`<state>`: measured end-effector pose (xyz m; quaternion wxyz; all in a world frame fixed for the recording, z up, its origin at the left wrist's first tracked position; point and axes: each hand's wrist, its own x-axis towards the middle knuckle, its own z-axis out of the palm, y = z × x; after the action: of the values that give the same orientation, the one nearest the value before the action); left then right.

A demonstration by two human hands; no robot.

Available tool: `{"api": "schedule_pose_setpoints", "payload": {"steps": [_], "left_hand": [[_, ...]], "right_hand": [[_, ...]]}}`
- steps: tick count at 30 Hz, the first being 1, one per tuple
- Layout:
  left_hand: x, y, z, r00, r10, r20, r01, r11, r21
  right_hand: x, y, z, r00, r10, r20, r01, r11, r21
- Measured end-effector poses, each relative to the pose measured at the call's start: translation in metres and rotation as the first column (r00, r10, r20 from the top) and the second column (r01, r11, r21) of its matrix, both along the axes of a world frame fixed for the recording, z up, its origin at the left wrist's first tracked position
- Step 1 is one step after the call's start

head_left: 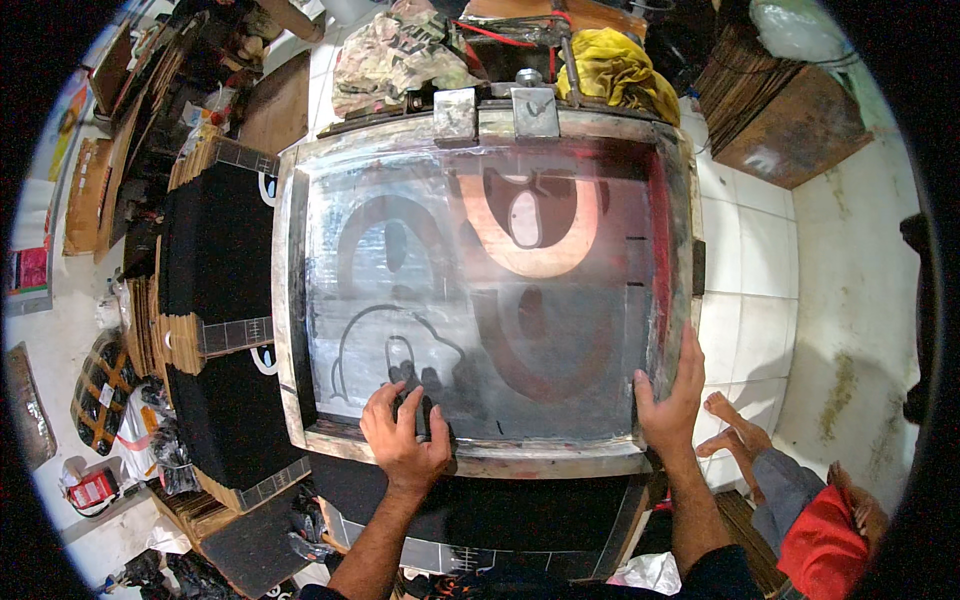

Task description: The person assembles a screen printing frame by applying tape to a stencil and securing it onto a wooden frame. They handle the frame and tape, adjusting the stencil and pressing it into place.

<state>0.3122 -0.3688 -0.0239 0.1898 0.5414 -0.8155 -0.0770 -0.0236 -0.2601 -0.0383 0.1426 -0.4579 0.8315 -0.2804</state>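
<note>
A wooden-edged screen printing frame (520, 464) lies in front of me, its grey mesh (330, 215) bearing faint rounded cartoon shapes and one orange-and-dark arc (545, 262) at the upper right. On the lower left of the mesh, my left hand (405, 440) rests with its fingers apart, fingertips by a dark-lined oval shape. A dark patch lies under those fingers; I cannot tell if it is shadow or print. My right hand (672, 405) grips the frame's lower right side, thumb inside the edge and fingers outside. Two metal hinge clamps (535, 112) hold the far edge.
Black fabric panels (218, 245) on boards line the left. A crumpled patterned cloth (400, 60) and a yellow cloth (615, 75) lie beyond the frame. Stacked boards (790, 120) stand at the far right. Another person in a red garment (825, 545) is at the lower right.
</note>
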Motion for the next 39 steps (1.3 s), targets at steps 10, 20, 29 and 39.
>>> {"api": "schedule_pose_setpoints", "payload": {"steps": [10,20,29,39], "left_hand": [[0.001,0.001,-0.004,0.998,-0.018,-0.058,0.014,0.998,-0.067],[0.01,0.046,0.014,0.982,-0.167,-0.093,0.17,0.985,0.024],[0.009,0.06,0.019,0.934,-0.358,-0.005,0.352,0.915,0.197],[-0.002,0.045,0.085,0.911,-0.413,0.011,0.409,0.905,0.115]], "right_hand": [[0.0,-0.002,0.002,1.0,0.001,0.009,-0.001,1.0,-0.006],[-0.01,0.032,0.006,0.956,-0.134,0.259,0.16,0.984,-0.081],[-0.013,0.074,-0.006,0.871,-0.275,0.407,0.403,0.874,-0.273],[0.019,0.016,-0.027,-0.636,0.466,0.614,0.582,0.813,-0.014]]}}
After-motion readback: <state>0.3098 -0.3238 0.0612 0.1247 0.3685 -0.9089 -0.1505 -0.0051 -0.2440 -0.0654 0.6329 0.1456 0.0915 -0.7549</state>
